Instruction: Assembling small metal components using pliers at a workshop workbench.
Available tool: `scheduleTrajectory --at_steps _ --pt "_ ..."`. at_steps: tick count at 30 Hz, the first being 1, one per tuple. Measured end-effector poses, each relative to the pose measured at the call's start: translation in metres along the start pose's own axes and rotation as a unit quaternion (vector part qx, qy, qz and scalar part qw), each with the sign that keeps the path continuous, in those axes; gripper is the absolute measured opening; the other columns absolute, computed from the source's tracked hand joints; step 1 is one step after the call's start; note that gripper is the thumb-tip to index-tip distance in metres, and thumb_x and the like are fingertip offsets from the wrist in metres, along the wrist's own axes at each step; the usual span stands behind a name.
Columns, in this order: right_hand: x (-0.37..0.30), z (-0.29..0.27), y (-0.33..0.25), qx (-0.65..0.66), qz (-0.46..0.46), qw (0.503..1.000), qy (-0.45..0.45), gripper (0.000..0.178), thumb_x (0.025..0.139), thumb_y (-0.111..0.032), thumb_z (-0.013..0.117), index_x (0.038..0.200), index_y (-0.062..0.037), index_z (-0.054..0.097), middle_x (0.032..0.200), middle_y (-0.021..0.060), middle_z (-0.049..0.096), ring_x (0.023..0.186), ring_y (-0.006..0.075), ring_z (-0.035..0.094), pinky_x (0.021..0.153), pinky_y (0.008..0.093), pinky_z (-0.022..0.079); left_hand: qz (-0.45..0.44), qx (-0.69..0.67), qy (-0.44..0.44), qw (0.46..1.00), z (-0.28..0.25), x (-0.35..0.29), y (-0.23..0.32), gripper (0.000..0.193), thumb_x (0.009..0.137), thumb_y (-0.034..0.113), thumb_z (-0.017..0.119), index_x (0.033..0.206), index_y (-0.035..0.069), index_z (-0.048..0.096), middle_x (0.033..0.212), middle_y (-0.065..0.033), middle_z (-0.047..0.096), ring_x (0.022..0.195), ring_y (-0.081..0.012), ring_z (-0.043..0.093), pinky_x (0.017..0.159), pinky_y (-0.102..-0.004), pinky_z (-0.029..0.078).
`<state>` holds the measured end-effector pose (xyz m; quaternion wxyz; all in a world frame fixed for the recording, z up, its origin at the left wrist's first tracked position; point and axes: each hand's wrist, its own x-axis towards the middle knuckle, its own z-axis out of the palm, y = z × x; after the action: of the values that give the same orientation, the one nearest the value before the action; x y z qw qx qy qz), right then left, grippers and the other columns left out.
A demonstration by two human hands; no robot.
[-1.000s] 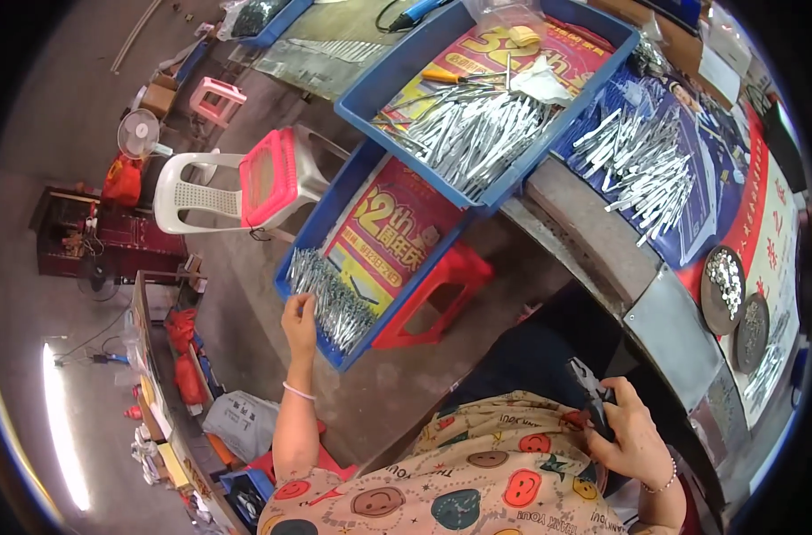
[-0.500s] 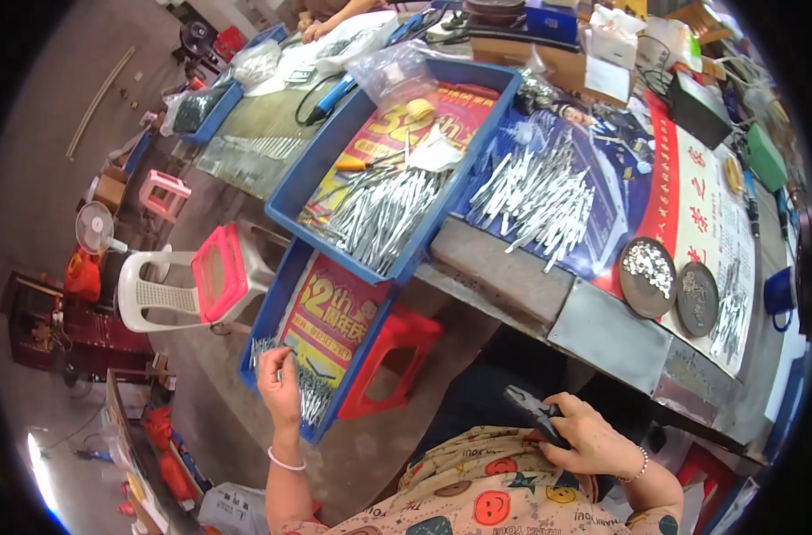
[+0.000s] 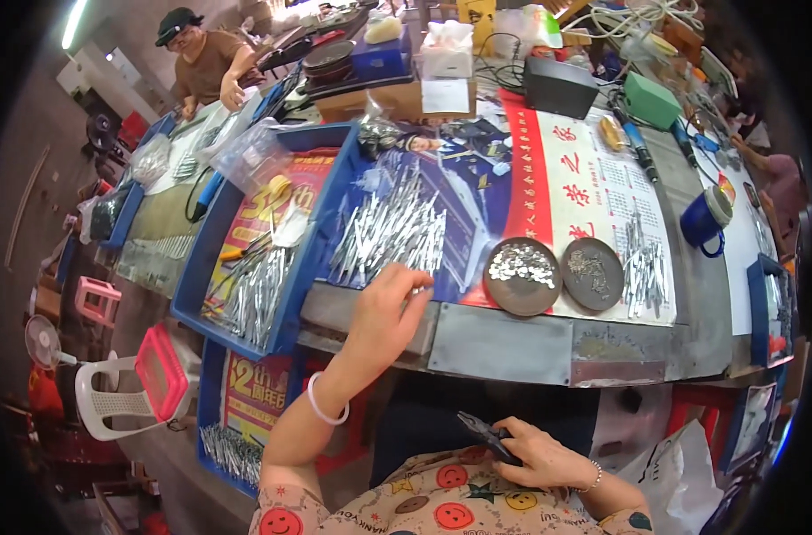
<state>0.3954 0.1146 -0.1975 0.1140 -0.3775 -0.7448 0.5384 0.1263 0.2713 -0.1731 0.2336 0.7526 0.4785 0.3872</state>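
My right hand is wrapped round a pair of dark pliers close to my body, the jaws angled up and left. My left hand is at the table's front edge, just below a loose pile of thin silvery metal strips. Its fingers are bent and drawn together; what they hold, if anything, I cannot make out. To the right of the pile stand a round dish of small shiny pieces and a second dish of tiny dark parts.
More strips lie in a blue tray at left, with a lower blue tray beneath it. Another strip bundle is right of the dishes. A blue mug stands farther right. A co-worker sits at the far left.
My left hand has moved from the lower blue tray up and right to the table edge by the strip pile. The view has swung right. The pliers stay in my right hand.
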Motion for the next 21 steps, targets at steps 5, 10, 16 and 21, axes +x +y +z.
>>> scheduleTrajectory --at_steps 5,10,16,21 --pt "-0.008 0.001 0.010 0.044 0.037 0.998 0.019 0.030 0.085 -0.024 0.062 0.095 0.0040 0.066 0.121 0.0237 0.052 0.104 0.0395 0.055 0.092 0.0438 0.045 -0.015 0.250 -0.004 0.968 0.046 0.049 -0.023 0.018 0.081 0.011 0.070 0.095 0.002 0.064 0.093 -0.0143 0.060 0.087 -0.0320 0.061 0.075 -0.0432 0.049" --pt "-0.005 0.000 0.024 0.025 0.012 0.999 0.038 0.029 0.085 -0.023 0.062 0.094 0.0042 0.066 0.122 0.0242 0.052 0.104 0.0393 0.055 0.092 0.0444 0.045 -0.021 0.381 -0.031 0.924 0.076 0.074 -0.042 0.020 0.077 0.017 0.074 0.084 0.003 0.060 0.090 -0.0159 0.059 0.089 -0.0357 0.061 0.075 -0.0464 0.049" --pt "-0.002 0.001 0.043 0.023 -0.041 0.997 0.055 0.028 0.086 -0.024 0.059 0.092 0.0033 0.063 0.121 0.0237 0.052 0.108 0.0386 0.054 0.093 0.0451 0.045 -0.028 0.387 -0.093 0.917 0.076 0.087 -0.049 0.022 0.081 0.023 0.065 0.087 0.002 0.063 0.091 -0.0187 0.062 0.085 -0.0387 0.062 0.073 -0.0501 0.051" --pt "0.000 0.010 0.049 0.024 -0.058 0.996 0.059 0.029 0.086 -0.024 0.059 0.094 0.0038 0.061 0.116 0.0213 0.049 0.099 0.0370 0.053 0.087 0.0453 0.045 0.002 0.387 -0.093 0.917 0.075 0.083 -0.060 0.014 0.081 0.012 0.068 0.084 0.003 0.058 0.087 -0.0181 0.058 0.083 -0.0383 0.059 0.072 -0.0482 0.048"
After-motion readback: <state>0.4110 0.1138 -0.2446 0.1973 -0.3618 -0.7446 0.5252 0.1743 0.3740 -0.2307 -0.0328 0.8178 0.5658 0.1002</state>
